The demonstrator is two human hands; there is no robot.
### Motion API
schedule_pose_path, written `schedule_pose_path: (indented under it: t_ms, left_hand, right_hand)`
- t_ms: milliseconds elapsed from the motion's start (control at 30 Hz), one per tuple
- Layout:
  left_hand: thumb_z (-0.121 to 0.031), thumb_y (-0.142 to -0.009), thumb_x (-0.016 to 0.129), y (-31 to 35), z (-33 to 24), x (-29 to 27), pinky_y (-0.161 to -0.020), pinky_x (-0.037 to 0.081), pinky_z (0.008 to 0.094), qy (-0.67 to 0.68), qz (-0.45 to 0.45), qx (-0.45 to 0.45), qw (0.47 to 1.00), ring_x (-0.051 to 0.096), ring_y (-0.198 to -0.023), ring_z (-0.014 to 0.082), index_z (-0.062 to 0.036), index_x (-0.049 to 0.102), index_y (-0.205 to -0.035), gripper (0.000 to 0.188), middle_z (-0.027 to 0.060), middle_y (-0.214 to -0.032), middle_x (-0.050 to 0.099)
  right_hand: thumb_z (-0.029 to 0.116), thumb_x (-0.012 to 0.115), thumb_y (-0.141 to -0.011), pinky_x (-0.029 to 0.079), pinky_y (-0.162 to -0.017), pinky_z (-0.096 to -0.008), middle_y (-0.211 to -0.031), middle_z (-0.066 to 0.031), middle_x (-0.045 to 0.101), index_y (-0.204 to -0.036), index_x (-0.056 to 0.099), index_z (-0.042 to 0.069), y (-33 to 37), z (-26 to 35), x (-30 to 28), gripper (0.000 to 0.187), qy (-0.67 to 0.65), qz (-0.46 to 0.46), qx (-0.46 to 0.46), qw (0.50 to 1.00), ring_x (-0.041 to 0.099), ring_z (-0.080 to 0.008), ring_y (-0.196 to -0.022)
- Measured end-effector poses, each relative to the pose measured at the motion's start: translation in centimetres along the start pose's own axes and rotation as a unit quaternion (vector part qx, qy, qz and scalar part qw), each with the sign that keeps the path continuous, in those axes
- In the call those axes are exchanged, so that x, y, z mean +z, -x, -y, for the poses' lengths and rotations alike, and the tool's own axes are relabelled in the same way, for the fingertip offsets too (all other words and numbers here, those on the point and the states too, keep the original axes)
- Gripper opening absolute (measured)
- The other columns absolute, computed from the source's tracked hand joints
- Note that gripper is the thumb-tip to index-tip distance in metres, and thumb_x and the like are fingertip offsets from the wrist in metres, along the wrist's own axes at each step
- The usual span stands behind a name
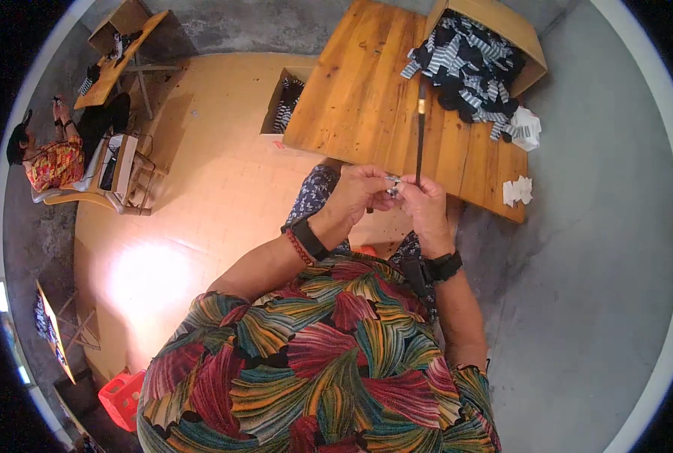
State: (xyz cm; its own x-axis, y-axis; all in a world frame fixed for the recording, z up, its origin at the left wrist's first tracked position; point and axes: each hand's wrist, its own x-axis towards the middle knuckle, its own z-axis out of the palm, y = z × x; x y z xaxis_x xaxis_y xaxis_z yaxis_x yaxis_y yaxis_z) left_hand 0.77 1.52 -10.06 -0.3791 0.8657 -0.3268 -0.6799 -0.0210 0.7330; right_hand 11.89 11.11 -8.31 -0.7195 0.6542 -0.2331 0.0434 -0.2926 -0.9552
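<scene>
My left hand (359, 190) and my right hand (425, 208) meet just off the near edge of the wooden table (351, 90). Their fingertips are pinched together on a small grey-and-white piece (391, 181), mostly covered by the fingers, so its kind cannot be told. A thin dark rod (420, 136) with a pale gold band rises by my right fingers and reaches over the table; whether the fingers touch it is unclear. On the table's far right lies a heap of black and grey-striped knit pieces (468, 64), spilling from a tipped cardboard box (521, 34).
White paper scraps (517, 191) and a white bag (527, 130) lie along the table's right side. A cardboard box (270, 113) with striped knits stands left of the table. Another person (53, 162) sits at the far left by a small table (121, 64). A red plastic stool (121, 400) is at lower left.
</scene>
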Motion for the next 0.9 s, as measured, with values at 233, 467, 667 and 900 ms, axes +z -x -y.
schedule_pose_path:
  t_ms: [233,467,667,900]
  left_hand:
    - [-0.005,-0.075,0.053,-0.9,1.3,-0.9,-0.051,0.048,0.0230,-0.330,-0.065,0.121,0.934,0.054,-0.053,0.0111,0.0009,0.058,-0.078,0.009,0.0032,-0.066,0.057]
    - [-0.007,-0.076,0.052,-0.5,-0.8,-1.5,-0.059,0.050,0.0296,0.040,0.000,-0.134,0.990,0.058,-0.059,0.0154,-0.0048,0.055,-0.090,0.014,0.0052,-0.075,0.059]
    - [-0.011,-0.077,0.055,-0.6,0.4,-1.7,-0.060,0.050,0.0310,0.040,-0.011,-0.123,0.992,0.059,-0.060,0.0167,-0.0038,0.054,-0.091,0.016,0.0060,-0.077,0.059]
    - [-0.006,-0.076,0.055,0.0,0.1,-0.5,-0.056,0.049,0.0257,-0.070,-0.032,0.000,0.997,0.058,-0.057,0.0153,-0.0013,0.057,-0.085,0.010,0.0065,-0.075,0.060]
  right_hand:
    - [0.004,0.055,-0.075,0.028,-0.039,-0.0170,-0.059,0.0004,0.051,-0.075,0.056,0.002,-0.1,-1.5,0.6,0.002,-0.127,0.022,0.057,0.990,0.038,-0.0034,-0.043]
    - [0.006,0.054,-0.074,0.032,-0.043,-0.0183,-0.058,0.0031,0.050,-0.075,0.058,0.000,-1.2,-3.6,-1.1,0.008,0.062,-0.009,-0.029,0.998,0.041,-0.0032,-0.048]
    - [0.010,0.056,-0.077,0.037,-0.049,-0.0197,-0.061,0.0052,0.050,-0.071,0.058,0.000,-0.3,-1.8,-0.8,0.011,0.029,-0.001,0.073,0.997,0.043,-0.0035,-0.054]
    - [0.014,0.059,-0.076,0.039,-0.047,-0.0246,-0.056,0.0007,0.051,-0.072,0.058,0.000,-0.1,-1.2,0.1,0.015,0.149,0.010,-0.095,0.984,0.046,-0.0087,-0.051]
